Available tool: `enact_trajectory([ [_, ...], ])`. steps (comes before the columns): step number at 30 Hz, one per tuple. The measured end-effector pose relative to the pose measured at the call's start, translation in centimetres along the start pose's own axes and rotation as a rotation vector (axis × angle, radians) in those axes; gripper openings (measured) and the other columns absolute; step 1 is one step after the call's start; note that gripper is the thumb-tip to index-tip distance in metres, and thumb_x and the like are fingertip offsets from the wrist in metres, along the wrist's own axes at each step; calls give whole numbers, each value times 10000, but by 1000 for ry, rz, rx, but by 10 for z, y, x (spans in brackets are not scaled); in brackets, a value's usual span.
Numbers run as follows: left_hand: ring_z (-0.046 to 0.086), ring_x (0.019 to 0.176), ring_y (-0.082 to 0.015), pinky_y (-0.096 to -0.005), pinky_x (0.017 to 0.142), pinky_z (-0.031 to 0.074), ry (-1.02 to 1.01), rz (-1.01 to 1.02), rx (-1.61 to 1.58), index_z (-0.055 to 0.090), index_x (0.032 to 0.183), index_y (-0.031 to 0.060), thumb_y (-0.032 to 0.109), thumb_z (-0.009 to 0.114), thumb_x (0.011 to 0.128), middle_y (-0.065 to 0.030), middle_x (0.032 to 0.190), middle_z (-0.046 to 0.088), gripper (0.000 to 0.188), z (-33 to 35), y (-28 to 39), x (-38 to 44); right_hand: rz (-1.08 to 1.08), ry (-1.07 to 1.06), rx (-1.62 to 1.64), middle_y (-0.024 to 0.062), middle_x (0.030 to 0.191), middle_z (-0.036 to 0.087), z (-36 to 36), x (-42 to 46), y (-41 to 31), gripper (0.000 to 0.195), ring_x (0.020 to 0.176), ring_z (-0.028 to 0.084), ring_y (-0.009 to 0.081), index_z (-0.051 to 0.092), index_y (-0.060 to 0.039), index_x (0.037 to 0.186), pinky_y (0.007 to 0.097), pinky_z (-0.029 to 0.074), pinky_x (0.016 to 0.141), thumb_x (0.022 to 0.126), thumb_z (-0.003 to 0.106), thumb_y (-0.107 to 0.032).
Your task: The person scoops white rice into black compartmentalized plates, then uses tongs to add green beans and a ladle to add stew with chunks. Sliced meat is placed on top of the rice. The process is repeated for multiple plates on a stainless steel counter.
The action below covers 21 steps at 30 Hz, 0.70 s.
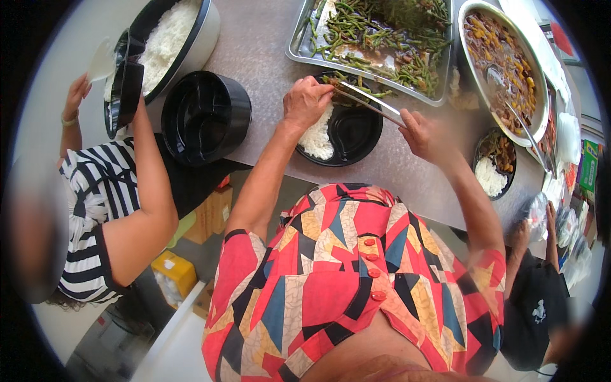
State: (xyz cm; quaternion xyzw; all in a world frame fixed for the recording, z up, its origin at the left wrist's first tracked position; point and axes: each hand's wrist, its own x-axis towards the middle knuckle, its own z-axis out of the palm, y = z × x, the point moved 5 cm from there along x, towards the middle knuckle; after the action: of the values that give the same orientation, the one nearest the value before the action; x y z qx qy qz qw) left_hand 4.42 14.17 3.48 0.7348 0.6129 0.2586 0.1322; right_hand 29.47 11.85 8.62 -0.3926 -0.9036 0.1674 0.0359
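Observation:
A round black divided food container (355, 131) lies on the table before me, with white rice (317, 136) in one compartment and green beans in the one at the far side. My left hand (308, 101) is at its far left edge, fingers closed together at the beans and the tips of the tongs; whether it grips anything is hidden. My right hand (422, 136) holds the handle end of metal tongs (374, 104), whose tips point left into the beans. Just beyond stands a rectangular metal tray (437, 98) of cooked green beans (367, 36), its near edge beside the container.
Left are a stack of empty black containers (205, 117) and a large rice tub (210, 33), where a co-worker holds black containers (126, 86) and a rice paddle (101, 59). Right are an oval stew pan (460, 43) with a ladle, a filled container (491, 164) and another person's hands (522, 234).

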Motion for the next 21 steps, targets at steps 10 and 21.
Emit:
enact_trajectory([
  [10, 572, 740, -248, -372, 652, 463, 84, -8, -46, 686, 893, 142, 205, 649, 733, -54, 730, 560, 176, -3, 5, 15, 110, 151, 128, 181, 808, 560, -7, -20, 13, 273, 664, 568, 388, 427, -37, 1043, 465, 462, 577, 831, 557, -152],
  [21, 575, 762, -253, -366, 674, 470, 128, -57, -92, 677, 877, 127, 161, 618, 708, -63, 760, 581, 182, -19, 11, 9, 194, 78, 138, 182, 809, 565, -27, -35, 25, 286, 694, 560, 382, 443, -41, 1050, 448, 452, 612, 818, 577, -141],
])
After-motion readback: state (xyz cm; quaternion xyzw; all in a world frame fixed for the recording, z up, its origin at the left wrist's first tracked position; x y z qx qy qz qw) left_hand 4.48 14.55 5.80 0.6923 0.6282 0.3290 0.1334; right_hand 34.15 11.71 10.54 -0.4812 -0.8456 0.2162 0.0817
